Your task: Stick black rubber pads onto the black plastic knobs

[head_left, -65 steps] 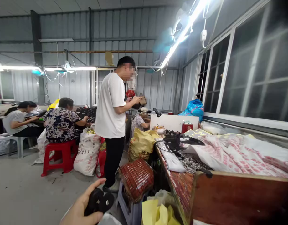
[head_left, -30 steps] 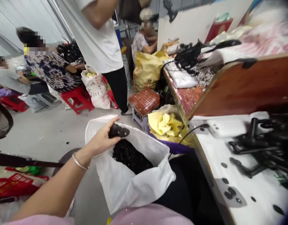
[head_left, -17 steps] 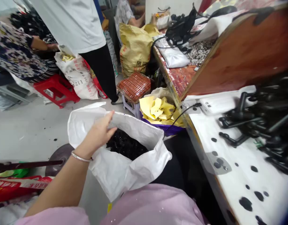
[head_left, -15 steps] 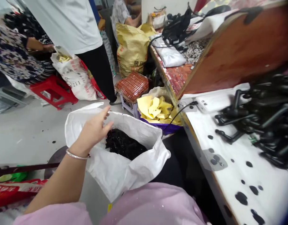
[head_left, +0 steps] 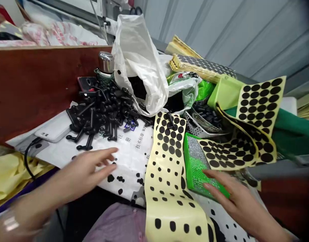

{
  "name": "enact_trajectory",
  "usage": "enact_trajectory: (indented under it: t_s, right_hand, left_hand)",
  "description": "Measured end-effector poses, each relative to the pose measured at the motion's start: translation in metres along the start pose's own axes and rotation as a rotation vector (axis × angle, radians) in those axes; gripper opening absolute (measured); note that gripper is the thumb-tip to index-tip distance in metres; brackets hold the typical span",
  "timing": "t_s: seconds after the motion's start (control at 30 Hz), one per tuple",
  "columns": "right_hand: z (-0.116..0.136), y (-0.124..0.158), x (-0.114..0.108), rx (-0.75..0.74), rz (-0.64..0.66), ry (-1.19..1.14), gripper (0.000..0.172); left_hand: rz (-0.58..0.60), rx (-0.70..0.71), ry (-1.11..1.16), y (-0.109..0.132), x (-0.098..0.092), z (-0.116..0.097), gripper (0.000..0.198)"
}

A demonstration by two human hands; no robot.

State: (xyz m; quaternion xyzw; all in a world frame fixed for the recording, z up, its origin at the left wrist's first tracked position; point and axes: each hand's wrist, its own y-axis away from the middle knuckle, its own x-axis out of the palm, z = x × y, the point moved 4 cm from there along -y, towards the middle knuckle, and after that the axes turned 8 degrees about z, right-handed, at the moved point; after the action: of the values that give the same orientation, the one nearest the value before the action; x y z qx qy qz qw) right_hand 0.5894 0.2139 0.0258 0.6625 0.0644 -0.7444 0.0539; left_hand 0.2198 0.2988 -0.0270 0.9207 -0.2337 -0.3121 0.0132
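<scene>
My left hand (head_left: 86, 171), a little blurred, is over the white sheet (head_left: 129, 168) on the table. Its thumb and fingers are apart with nothing between them, just in front of a pile of black jointed plastic parts (head_left: 104, 111). At the right, my right hand (head_left: 235, 201) reaches over the near edge of a shallow green tray (head_left: 186, 161) of tiny glittering grains. Its fingers are stretched out and hold nothing I can see; whether they touch the tray I cannot tell. Between the hands lies a yellow sheet of round black stickers (head_left: 167, 168), a black part (head_left: 171, 121) on its far end.
Behind the pile stand a white sack (head_left: 136, 60) and a metal-lidded flask (head_left: 106, 62). A white power bank (head_left: 53, 129) with a cable lies left. More sticker sheets (head_left: 260, 104), a light green bin (head_left: 227, 90) and a white basket (head_left: 197, 124) crowd the right. A brown board (head_left: 43, 77) borders the left.
My view has swung right, from the open white sack on the floor side to the tabletop. My left hand has left that sack's rim and is over the table; my right hand has come into view.
</scene>
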Motion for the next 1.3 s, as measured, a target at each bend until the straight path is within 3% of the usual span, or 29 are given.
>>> enact_trajectory:
  t_s: [0.03,0.07,0.2,0.3,0.4,0.63,0.7,0.8,0.87,0.97,1.07,1.17,1.3]
  right_hand:
    - [-0.005,0.006,0.004,0.014,-0.016,-0.023,0.040]
    - [-0.007,0.010,0.010,0.017,-0.012,-0.055,0.039]
    - [0.004,0.017,0.035,-0.007,0.132,-0.247,0.033]
    - [0.016,0.018,0.049,0.007,0.240,-0.405,0.030]
    - [0.020,0.016,0.057,0.010,0.266,-0.489,0.028]
    - [0.020,0.018,0.060,-0.050,0.264,-0.501,0.024]
    - [0.021,0.018,0.057,-0.063,0.265,-0.492,0.025]
    - [0.023,0.012,0.050,-0.102,0.288,-0.454,0.023]
    - [0.020,0.001,0.041,-0.131,0.217,-0.407,0.026]
    - [0.015,-0.027,0.023,-0.193,-0.009,-0.307,0.042]
    - [0.016,-0.062,0.019,-0.244,0.002,-0.349,0.061]
    - [0.023,-0.089,0.019,-0.239,0.105,-0.451,0.034]
    - [0.018,-0.120,-0.002,-0.191,0.146,-0.485,0.019]
  left_hand:
    - [0.127,0.022,0.013,-0.019,0.020,-0.018,0.049]
    - [0.177,0.014,0.049,-0.037,0.036,-0.031,0.053]
    - [0.211,-0.044,0.234,-0.092,0.088,-0.051,0.069]
    - [0.196,-0.097,0.348,-0.114,0.110,-0.051,0.070]
    - [0.194,-0.118,0.366,-0.125,0.119,-0.052,0.058]
    - [-0.041,-0.040,0.212,-0.120,0.107,-0.068,0.039]
    - [-0.060,-0.008,0.217,-0.116,0.105,-0.073,0.030]
    - [0.005,0.026,0.306,-0.113,0.108,-0.079,0.019]
    - [0.070,0.053,0.389,-0.113,0.110,-0.083,0.016]
    - [0.130,0.110,0.484,-0.110,0.108,-0.094,0.016]
    - [0.199,0.171,0.566,-0.102,0.101,-0.108,0.016]
    - [0.200,0.228,0.612,-0.091,0.085,-0.116,0.016]
    - [-0.103,0.257,0.550,-0.076,0.055,-0.105,0.024]
